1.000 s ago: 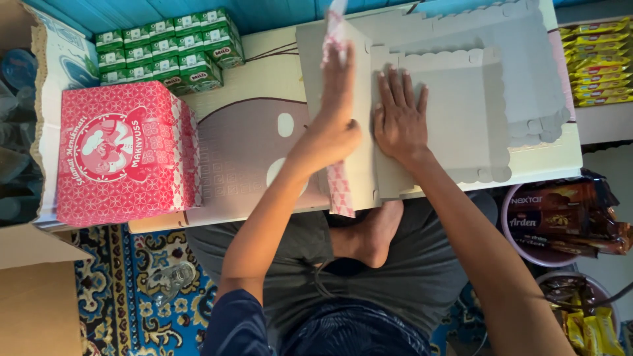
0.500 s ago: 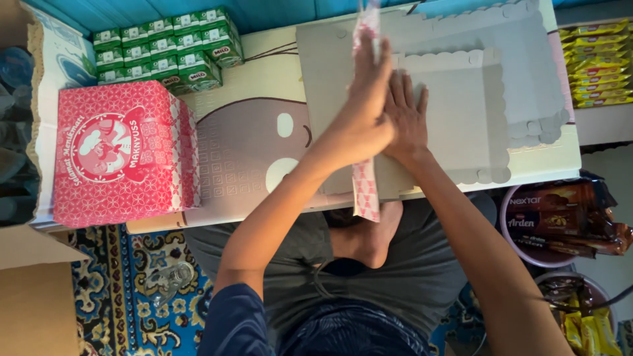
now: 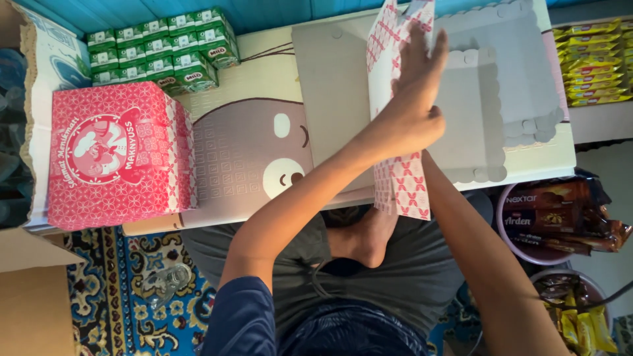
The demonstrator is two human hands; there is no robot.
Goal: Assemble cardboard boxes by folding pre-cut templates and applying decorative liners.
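A raised panel of the flat cardboard box blank point(image 3: 343, 99) is pressed by extended, together fingers point(image 3: 419, 59) of the left hand point(image 3: 412, 109); the right hand is hidden, folding barely begun; one finished pink box point(image 3: 115, 158) stands well left.

Bare tabletop point(image 3: 250, 151) open between red box point(image 3: 115, 158) and grey cardboard point(image 3: 333, 92), green cartons point(image 3: 161, 49) blocking the far-left edge

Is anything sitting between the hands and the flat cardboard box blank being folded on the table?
Nothing visible does. The left hand presses directly on the raised red-patterned flap of the box blank. The right hand is hidden behind the flap and the left hand.
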